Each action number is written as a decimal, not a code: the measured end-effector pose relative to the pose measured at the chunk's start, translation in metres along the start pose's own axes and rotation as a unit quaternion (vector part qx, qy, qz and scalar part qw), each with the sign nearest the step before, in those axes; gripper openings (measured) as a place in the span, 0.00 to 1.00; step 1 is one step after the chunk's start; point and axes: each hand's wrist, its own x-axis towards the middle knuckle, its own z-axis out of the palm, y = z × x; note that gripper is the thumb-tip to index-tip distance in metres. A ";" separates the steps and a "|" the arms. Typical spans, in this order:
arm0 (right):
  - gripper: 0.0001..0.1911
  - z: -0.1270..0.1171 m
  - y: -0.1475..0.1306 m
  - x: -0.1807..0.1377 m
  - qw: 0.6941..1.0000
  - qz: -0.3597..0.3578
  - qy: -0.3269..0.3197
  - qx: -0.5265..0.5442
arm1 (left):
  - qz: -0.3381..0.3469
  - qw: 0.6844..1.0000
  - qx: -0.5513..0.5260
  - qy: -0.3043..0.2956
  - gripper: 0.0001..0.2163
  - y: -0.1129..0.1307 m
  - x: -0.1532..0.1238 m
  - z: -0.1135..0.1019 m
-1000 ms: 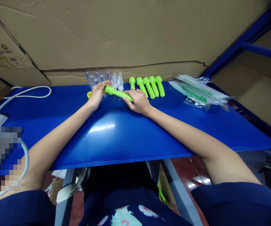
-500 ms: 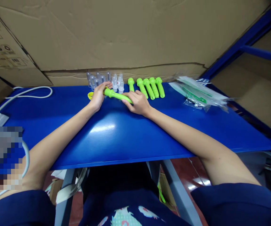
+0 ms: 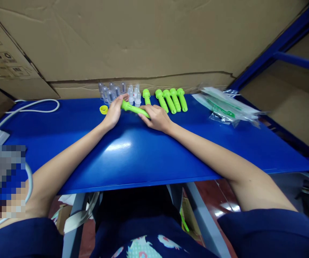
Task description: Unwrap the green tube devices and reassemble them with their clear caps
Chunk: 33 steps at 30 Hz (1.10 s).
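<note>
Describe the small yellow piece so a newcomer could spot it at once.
Start at the tall cardboard wall behind the blue tabletop, and find the clear capsules standing near its foot. On the near side of them, just left of the person's left hand, lies a small round piece. Its yellow colour sets it apart from the clear capsules.

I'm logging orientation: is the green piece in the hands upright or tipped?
Tipped sideways: the green piece runs crosswise, its wider end at the left hand and its other end in the right hand.
</note>
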 end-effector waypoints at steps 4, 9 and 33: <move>0.26 -0.002 -0.003 0.000 0.999 0.017 -0.032 -0.029 | 0.007 1.000 -0.004 0.012 0.24 -0.005 -0.001 -0.002; 0.26 -0.005 -0.009 0.001 0.994 0.052 -0.067 -0.062 | -0.015 0.999 -0.043 0.006 0.24 -0.013 0.004 -0.009; 0.25 -0.002 -0.005 -0.001 0.996 0.058 -0.047 -0.041 | 0.009 0.999 0.029 0.011 0.35 -0.004 -0.005 -0.006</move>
